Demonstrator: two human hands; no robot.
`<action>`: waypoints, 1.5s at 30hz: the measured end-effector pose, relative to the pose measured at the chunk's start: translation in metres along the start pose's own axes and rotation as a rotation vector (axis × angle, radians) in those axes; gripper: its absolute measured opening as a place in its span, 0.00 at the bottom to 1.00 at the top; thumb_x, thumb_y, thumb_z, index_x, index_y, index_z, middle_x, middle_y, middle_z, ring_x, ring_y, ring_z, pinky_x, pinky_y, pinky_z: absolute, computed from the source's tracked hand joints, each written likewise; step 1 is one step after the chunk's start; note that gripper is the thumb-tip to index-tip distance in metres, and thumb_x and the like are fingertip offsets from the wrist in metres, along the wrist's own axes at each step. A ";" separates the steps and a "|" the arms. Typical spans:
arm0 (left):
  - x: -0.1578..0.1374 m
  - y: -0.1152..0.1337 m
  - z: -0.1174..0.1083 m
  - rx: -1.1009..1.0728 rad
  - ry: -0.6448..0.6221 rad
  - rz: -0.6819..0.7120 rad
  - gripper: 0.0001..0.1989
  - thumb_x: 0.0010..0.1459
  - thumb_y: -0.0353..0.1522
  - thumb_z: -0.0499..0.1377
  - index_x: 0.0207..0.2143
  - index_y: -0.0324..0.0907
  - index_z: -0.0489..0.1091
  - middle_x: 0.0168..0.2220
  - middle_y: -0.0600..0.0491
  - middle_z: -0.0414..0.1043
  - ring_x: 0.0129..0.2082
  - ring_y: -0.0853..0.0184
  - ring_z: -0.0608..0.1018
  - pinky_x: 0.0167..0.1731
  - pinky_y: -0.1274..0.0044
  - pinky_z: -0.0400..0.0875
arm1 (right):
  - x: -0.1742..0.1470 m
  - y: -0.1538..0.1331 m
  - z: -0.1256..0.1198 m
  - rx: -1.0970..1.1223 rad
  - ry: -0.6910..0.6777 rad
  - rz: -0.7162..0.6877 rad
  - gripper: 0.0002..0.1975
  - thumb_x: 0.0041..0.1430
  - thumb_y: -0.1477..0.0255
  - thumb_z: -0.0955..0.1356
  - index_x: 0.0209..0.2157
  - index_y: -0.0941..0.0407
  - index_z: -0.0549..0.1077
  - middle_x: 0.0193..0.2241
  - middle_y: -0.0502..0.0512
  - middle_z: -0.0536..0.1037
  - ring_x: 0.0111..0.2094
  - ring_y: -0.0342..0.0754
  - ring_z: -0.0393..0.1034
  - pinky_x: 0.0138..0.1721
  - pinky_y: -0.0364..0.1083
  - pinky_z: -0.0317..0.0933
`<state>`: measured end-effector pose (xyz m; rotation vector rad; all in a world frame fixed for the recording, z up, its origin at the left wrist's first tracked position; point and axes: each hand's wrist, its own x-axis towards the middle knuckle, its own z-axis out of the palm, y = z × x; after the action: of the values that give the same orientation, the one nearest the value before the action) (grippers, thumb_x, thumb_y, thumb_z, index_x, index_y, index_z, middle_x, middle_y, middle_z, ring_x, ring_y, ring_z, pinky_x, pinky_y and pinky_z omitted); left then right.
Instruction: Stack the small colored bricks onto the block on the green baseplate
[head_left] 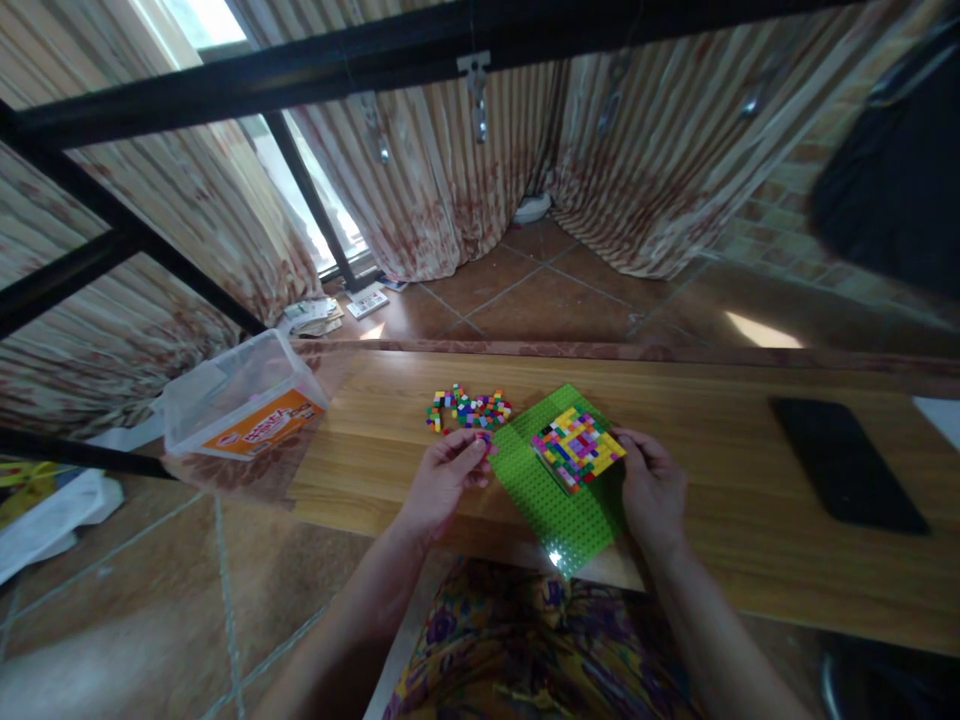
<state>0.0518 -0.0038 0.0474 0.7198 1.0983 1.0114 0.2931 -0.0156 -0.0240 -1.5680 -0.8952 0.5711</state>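
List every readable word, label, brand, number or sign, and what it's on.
Nothing is legible enough to quote.
Orange label on the clear plastic box: white lettering, too blurred to read.
Booklet on the floor: dark printed marks, too small to read.
Loose papers beside it: no text can be made out.
Green baseplate and colored bricks: no lettering can be made out.

Your wooden table (720, 475) carries a green baseplate (540, 505), a heap of small coloured bricks (469, 412) beside it, and, to your right, a flat black object (847, 465).
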 end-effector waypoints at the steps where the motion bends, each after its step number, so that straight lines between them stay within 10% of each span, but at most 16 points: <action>1: -0.001 0.000 0.000 0.021 -0.002 0.005 0.18 0.43 0.40 0.70 0.33 0.39 0.74 0.29 0.54 0.75 0.23 0.76 0.72 0.21 0.84 0.65 | 0.000 0.000 0.000 -0.006 0.000 0.000 0.13 0.55 0.63 0.66 0.33 0.57 0.78 0.33 0.56 0.80 0.37 0.51 0.73 0.43 0.51 0.64; 16: -0.004 -0.032 -0.016 0.216 0.268 0.103 0.09 0.45 0.36 0.63 0.26 0.39 0.73 0.17 0.60 0.67 0.13 0.77 0.63 0.13 0.83 0.58 | 0.000 0.000 0.001 -0.005 0.017 -0.015 0.12 0.54 0.65 0.66 0.32 0.57 0.78 0.33 0.56 0.80 0.36 0.51 0.73 0.42 0.50 0.64; 45: 0.000 -0.030 -0.041 0.408 0.118 0.123 0.09 0.48 0.36 0.62 0.30 0.41 0.72 0.26 0.54 0.74 0.26 0.69 0.75 0.28 0.78 0.72 | 0.000 0.000 0.001 -0.004 0.023 -0.015 0.13 0.54 0.64 0.66 0.33 0.57 0.78 0.33 0.56 0.80 0.37 0.51 0.73 0.42 0.51 0.64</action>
<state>0.0216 -0.0161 0.0082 1.0764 1.3974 0.9517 0.2924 -0.0151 -0.0244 -1.5674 -0.8898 0.5399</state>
